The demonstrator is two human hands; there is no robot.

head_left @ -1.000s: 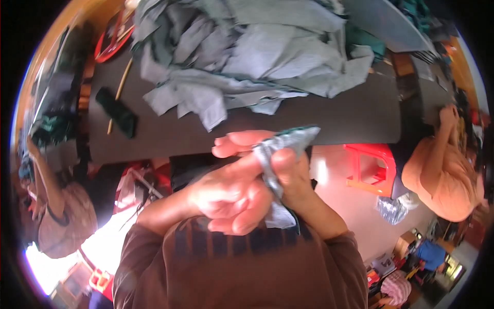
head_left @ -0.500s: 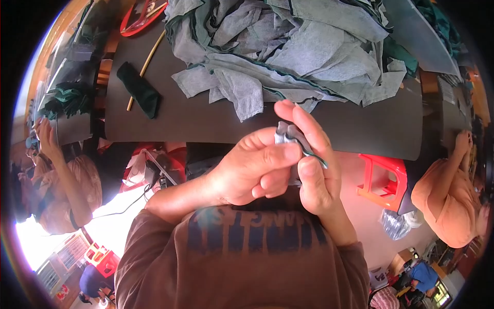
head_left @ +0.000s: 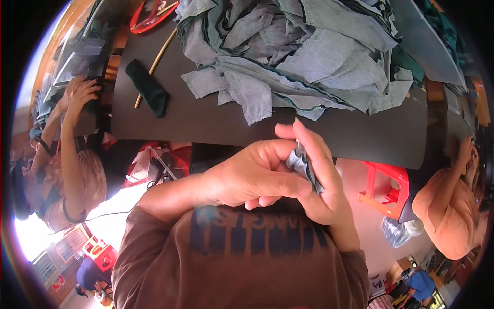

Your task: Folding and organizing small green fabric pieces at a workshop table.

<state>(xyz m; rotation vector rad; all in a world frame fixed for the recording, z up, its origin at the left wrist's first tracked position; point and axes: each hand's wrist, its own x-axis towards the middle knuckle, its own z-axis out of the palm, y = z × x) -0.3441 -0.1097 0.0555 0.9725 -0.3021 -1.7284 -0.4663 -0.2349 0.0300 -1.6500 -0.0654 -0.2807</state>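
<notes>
Both hands hold one small folded piece of grey cloth [head_left: 299, 161] with a dark green edge, above my lap just short of the table. My left hand [head_left: 257, 172] comes from the left, its thumb pressed across the lower end of the cloth, with the other fingers partly hidden behind. My right hand [head_left: 327, 177] wraps the cloth from the right, its long fingers pointing up along it. Much of the cloth is covered by the fingers. Beyond the hands, a large heap of grey cloth pieces [head_left: 319, 62] with dark green edging lies on the dark table [head_left: 206, 123].
Left on the table are a dark green rolled cloth [head_left: 147, 88], a thin wooden stick [head_left: 155, 64] and a red-rimmed tray [head_left: 135, 23]. A red stool [head_left: 386, 190] stands below right. Co-workers sit at each side, one person's hands [head_left: 77, 98] at the left table.
My left thumb has moved right over the cloth, and the hands have closed further around it, covering more. The view has shifted slightly, and the left co-worker's hands have moved up.
</notes>
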